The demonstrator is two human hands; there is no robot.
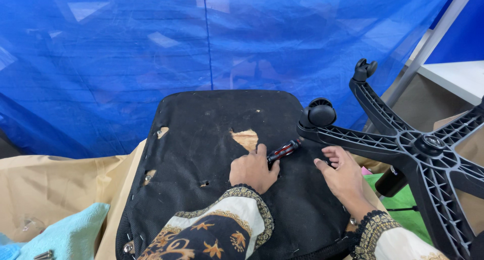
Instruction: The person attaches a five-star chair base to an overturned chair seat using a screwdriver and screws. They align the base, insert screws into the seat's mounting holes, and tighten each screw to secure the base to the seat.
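Note:
An upside-down black chair seat lies in front of me, its fabric torn in spots so bare wood shows. My left hand rests on the seat, closed around the red-and-black handle of a screwdriver that points up and to the right. My right hand lies open on the seat's right side, fingers spread, just below an arm of the black five-star chair base. A caster wheel on that arm sits above the screwdriver's tip.
A blue plastic sheet hangs behind the seat. Tan cloth covers the surface under it. A light blue towel and some bolts lie at the lower left. A green mat is below the base.

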